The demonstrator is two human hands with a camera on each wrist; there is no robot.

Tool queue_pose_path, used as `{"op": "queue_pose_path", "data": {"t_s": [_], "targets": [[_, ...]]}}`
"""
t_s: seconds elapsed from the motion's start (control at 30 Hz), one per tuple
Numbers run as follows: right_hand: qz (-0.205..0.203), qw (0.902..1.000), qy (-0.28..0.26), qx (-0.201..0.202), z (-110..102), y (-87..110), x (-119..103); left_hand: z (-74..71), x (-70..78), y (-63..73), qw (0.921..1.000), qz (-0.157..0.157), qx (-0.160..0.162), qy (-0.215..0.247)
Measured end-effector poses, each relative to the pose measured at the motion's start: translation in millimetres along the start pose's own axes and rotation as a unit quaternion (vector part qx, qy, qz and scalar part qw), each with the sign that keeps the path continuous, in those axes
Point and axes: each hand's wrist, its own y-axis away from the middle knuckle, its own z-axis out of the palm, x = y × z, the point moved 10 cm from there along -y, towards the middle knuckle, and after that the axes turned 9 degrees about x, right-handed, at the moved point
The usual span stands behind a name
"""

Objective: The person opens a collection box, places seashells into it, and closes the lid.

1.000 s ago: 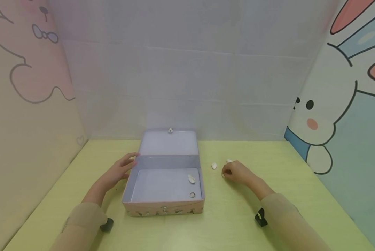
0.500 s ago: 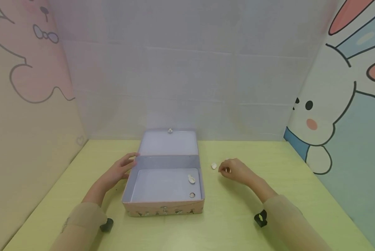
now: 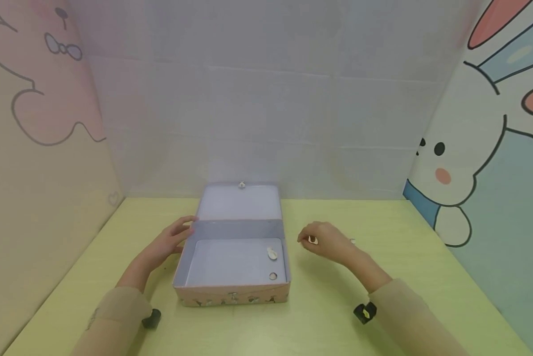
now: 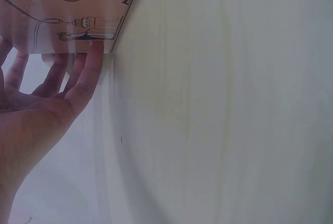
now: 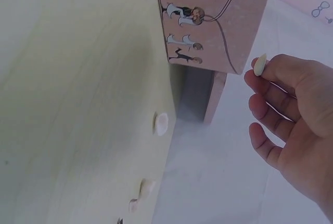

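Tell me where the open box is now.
In the head view, the box sits on the table left of centre, its left side touched by the left hand; to its right, the right hand pinches a small white piece.

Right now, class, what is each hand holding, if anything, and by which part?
The right hand pinches a small white piece; which part is gripped cannot be told. The left hand only touches the box.

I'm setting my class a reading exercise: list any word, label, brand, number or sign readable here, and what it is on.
No text can be read.
Left sleeve: a faint mark, too small to tell whether it is lettering.
Box and side walls: drawings, no readable words.
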Motion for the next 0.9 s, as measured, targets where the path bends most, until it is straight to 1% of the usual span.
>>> {"op": "queue_pose_path", "data": {"t_s": [0.2,0.4,0.5,0.6,0.73,0.9], "targets": [[0.000,0.9999,-0.013,0.002,0.6,-7.9,-22.1,-0.5,-0.7,-0.5,1.0000,0.002,0.000,0.003],[-0.022,0.9993,-0.027,0.012,6.5,-13.7,-39.4,-0.3,-0.4,0.6,1.0000,0.002,0.000,0.004],[-0.025,0.9991,-0.030,0.014,11.9,-15.6,-44.2,-0.1,0.4,1.6,1.0000,0.003,0.000,0.003],[-0.018,0.9993,-0.032,0.009,18.6,-16.7,-45.3,-0.1,1.4,2.2,1.0000,0.003,0.000,0.002],[-0.015,0.9995,-0.025,0.012,21.8,-18.0,-49.2,-0.2,2.1,2.7,1.0000,0.002,0.002,0.001],[-0.019,0.9991,-0.020,0.033,20.8,-18.8,-51.7,-0.8,2.2,3.2,1.0000,0.001,0.005,-0.003]]}}
